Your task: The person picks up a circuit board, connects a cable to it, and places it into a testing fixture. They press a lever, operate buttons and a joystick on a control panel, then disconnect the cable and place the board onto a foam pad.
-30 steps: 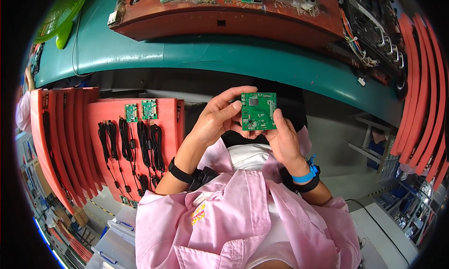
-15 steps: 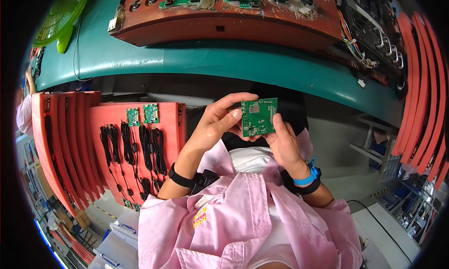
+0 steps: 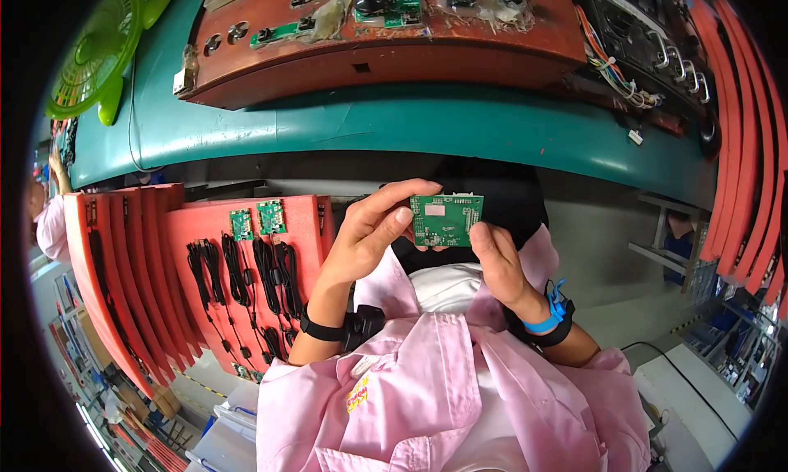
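A small green board (image 3: 446,220) is being held between both hands, in front of the chest and below the bench edge. The left hand (image 3: 369,238) is closing on the board's left short edge, thumb and fingers pinching it; the right hand (image 3: 497,263) is supporting the lower right corner, thumb lying on the face. The board's long axis is running left to right, from one grip to the other, its face turned up toward the camera. A pale rectangular label is showing on the board's upper left part, and a pale connector strip along its top right edge. Neither hand is clearly nearer; the board is being shared between them.

Left of the grip, red trays (image 3: 205,267) are standing stacked, carrying black cables (image 3: 246,275) and two more small green boards (image 3: 256,219). Above the grip, past the teal bench (image 3: 410,127), a brown fixture (image 3: 386,37) is lying with wiring on it. A green fan (image 3: 94,49) is standing far up to the left
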